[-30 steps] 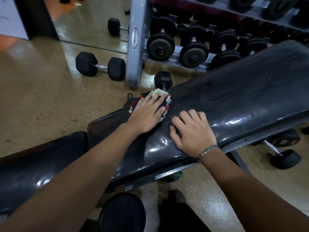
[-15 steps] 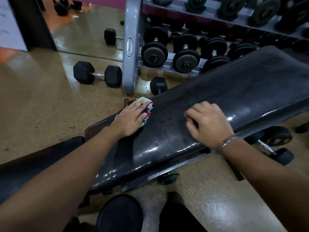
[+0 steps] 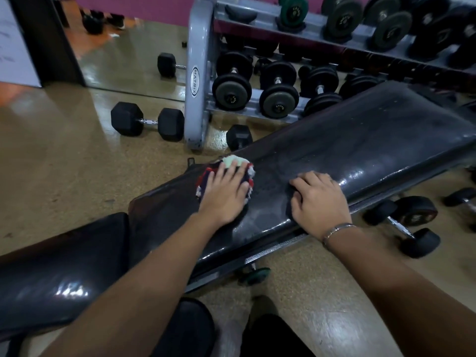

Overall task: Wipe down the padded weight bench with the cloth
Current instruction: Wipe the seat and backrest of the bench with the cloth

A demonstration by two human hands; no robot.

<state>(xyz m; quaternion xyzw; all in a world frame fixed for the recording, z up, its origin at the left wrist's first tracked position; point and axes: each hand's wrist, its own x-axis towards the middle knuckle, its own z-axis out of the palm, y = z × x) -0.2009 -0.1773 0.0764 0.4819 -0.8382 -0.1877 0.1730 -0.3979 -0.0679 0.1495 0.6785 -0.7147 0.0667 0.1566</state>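
The black padded weight bench [image 3: 360, 150] runs from lower left up to the right, its vinyl shiny and damp. A bunched cloth [image 3: 238, 162], red, navy and pale green, lies on the backrest near its lower far edge. My left hand [image 3: 226, 191] presses flat on the cloth, fingers spread over it. My right hand [image 3: 318, 202] rests on the pad's near edge to the right of the cloth, fingers curled over the vinyl, holding nothing; a metal bracelet sits on that wrist. The seat pad [image 3: 61, 269] lies at lower left.
A grey dumbbell rack [image 3: 197, 81] with several dumbbells stands behind the bench. Hex dumbbells lie on the floor at left [image 3: 146, 122], by the rack foot [image 3: 239, 136] and at right under the bench [image 3: 401, 222]. A mirror [image 3: 123, 55] lines the far wall.
My left hand slid the cloth down-left along the pad, then back up toward the far edge. My right hand shifted right along the near edge and stays there.
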